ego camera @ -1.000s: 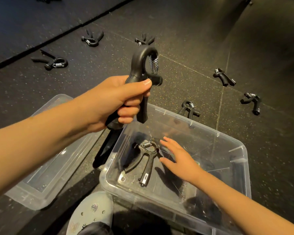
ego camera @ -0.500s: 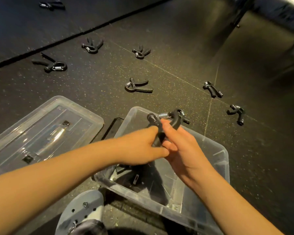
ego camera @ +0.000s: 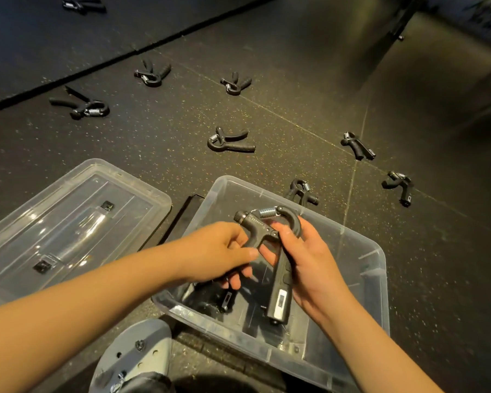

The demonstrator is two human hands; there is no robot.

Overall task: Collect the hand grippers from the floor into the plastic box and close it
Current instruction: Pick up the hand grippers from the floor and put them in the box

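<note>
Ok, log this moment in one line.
left hand, right hand: hold gripper over box | box: open | lid: beside box | floor grippers: several remain

Got a black hand gripper (ego camera: 279,282) held above the open clear plastic box (ego camera: 380,268), second gripper (ego camera: 226,300) lying inside, loose grippers (ego camera: 230,140) scattered on the floor (ego camera: 295,109), lid (ego camera: 77,211) flat alongside.

The left hand (ego camera: 216,251) is covering one handle of the held gripper (ego camera: 279,282) and hiding most of a second gripper (ego camera: 226,300) in the box (ego camera: 378,279). The box's far wall is masking part of a floor gripper (ego camera: 301,191). The picture's edges are cutting off the lid (ego camera: 68,222) and a shoe (ego camera: 142,355).
</note>
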